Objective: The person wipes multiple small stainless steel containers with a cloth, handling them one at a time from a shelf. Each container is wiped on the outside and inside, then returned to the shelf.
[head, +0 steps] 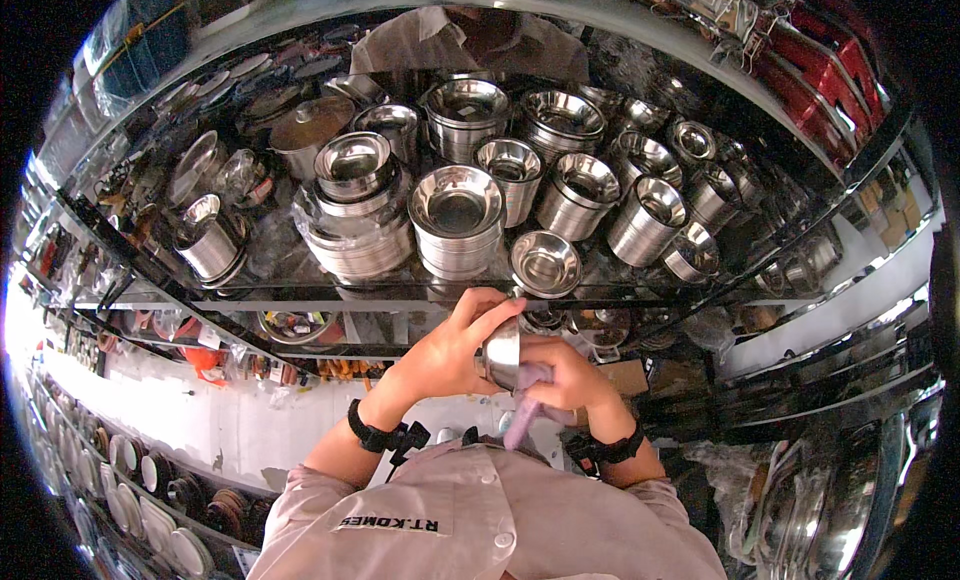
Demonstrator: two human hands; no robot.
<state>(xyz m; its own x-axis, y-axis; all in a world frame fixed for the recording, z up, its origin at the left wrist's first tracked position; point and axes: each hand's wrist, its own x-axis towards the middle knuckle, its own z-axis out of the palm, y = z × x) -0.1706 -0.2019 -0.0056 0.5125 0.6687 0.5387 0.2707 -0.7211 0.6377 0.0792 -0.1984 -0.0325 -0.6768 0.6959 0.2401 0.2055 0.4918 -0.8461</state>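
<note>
My left hand (pixel 457 347) grips a shiny stainless steel bowl (pixel 502 355) by its outside, tilted on its side with the opening turned to the right. In my right hand (pixel 574 381) is a pale purple cloth (pixel 532 404), held up at the bowl's open side; the bowl's inside is hidden from me. Just beyond my hands, a single steel bowl (pixel 546 265) sits at the front edge of the glass shelf (pixel 360 289). Left of it rises a stack of wide steel bowls (pixel 459 224).
More stacked steel bowls (pixel 579 197) crowd the shelf. A plastic-wrapped plate stack (pixel 360 239) and a lidded pot (pixel 309 134) stand to the left. Red boxes (pixel 825 85) are at the upper right. Plates (pixel 154 471) line a lower-left rack. Plastic-wrapped metalware (pixel 802 505) is at lower right.
</note>
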